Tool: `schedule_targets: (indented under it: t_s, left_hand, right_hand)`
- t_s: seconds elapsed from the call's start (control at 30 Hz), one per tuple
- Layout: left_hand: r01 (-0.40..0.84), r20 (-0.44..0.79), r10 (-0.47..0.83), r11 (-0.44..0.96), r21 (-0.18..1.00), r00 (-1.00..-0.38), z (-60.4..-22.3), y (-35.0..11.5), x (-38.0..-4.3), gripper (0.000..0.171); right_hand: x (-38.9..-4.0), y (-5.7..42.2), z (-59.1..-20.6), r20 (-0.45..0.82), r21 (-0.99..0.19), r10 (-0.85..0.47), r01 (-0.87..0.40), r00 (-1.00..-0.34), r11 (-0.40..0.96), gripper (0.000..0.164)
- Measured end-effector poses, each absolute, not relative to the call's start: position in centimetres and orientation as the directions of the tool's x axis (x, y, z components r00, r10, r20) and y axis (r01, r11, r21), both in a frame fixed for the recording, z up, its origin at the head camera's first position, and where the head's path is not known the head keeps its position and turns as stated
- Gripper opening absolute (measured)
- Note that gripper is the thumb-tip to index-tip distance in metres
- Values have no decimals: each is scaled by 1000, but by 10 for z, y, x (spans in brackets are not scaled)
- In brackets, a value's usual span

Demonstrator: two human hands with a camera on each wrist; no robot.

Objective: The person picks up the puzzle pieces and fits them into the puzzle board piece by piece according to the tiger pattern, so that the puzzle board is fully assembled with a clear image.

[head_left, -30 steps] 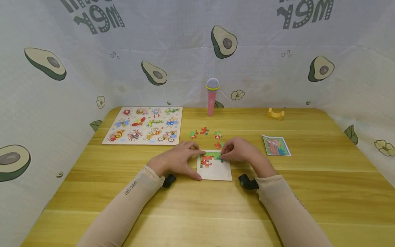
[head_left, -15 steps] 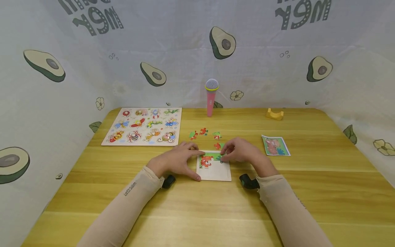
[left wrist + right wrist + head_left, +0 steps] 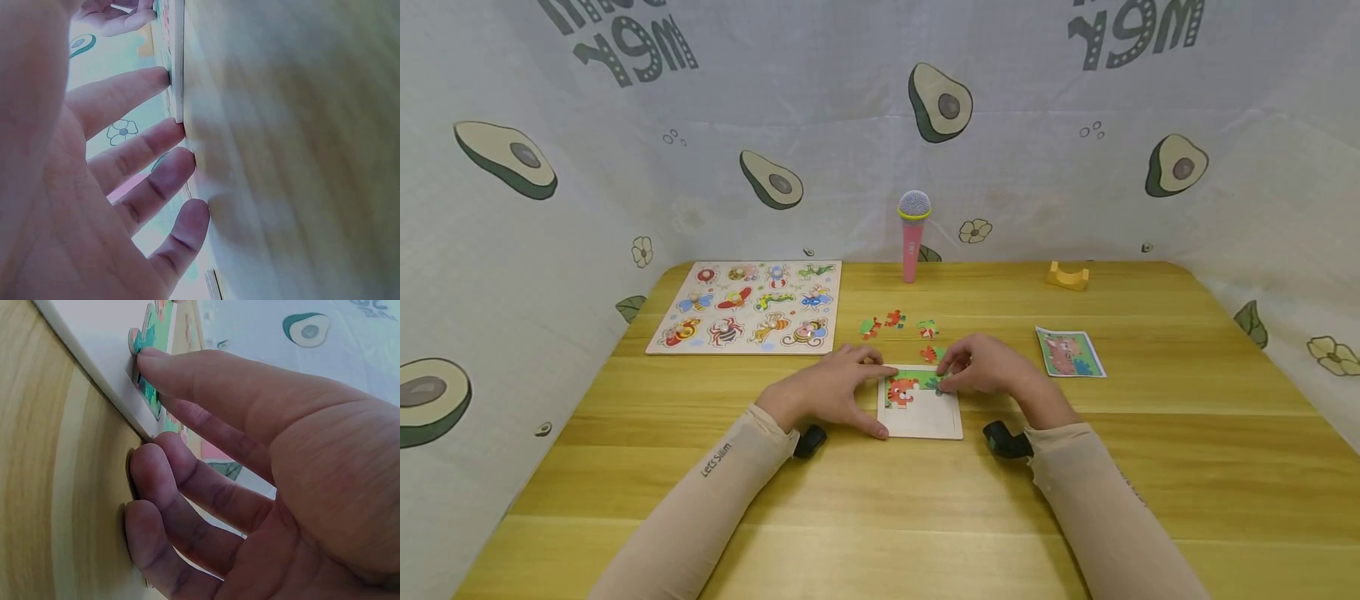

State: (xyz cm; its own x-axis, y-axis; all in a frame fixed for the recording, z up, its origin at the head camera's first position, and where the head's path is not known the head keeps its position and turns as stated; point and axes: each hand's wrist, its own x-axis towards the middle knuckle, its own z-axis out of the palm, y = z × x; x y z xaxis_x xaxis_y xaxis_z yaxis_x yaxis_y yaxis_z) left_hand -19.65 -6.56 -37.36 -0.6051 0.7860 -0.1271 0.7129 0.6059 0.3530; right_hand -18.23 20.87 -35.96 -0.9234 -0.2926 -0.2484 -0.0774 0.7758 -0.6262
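Observation:
A small jigsaw board (image 3: 925, 423) with a pale bare lower part lies on the table, its upper part bearing an orange tiger picture (image 3: 900, 393) on green. At its upper right corner my right hand (image 3: 988, 367) holds a green and teal puzzle piece (image 3: 148, 339), thumb on its face, the other fingers curled by the board's edge. My left hand (image 3: 827, 392) rests along the left side, index finger at the top edge and thumb at the lower left corner. In the left wrist view, its fingers (image 3: 128, 94) are extended and spread, touching board and table.
Several loose puzzle pieces (image 3: 895, 319) lie just beyond the board. Behind to the left is a larger insect puzzle (image 3: 760, 340). A pink toy microphone (image 3: 912, 246) stands at the back, a yellow curved block (image 3: 1067, 277) back right, and a picture card (image 3: 1070, 354) to the right.
My right fingers have shifted slightly at the board's upper right corner, with the green piece staying there. The left hand keeps its place; the head view has tilted a little.

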Motion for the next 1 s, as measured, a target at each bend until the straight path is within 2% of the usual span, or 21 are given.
schedule_targets:
  t_s: [0.4,0.7,0.9,1.0]
  left_hand:
    - [705,-123,779,612,358,-614,-373,-66,-195,92]
    - [692,-134,776,614,380,-616,-374,-67,-198,89]
    - [592,-100,734,614,522,-672,-375,-72,-212,69]
    - [562,-52,697,617,551,-715,-375,-72,-222,57]
  right_hand:
    - [-182,209,-360,-232,-629,-312,-102,-921,771,13]
    - [-182,208,-360,-252,-638,-279,-57,-927,768,13]
    - [-183,208,-361,-258,-646,-269,-42,-928,762,14]
    - [-183,209,-361,-263,-646,-267,-36,-927,763,14]
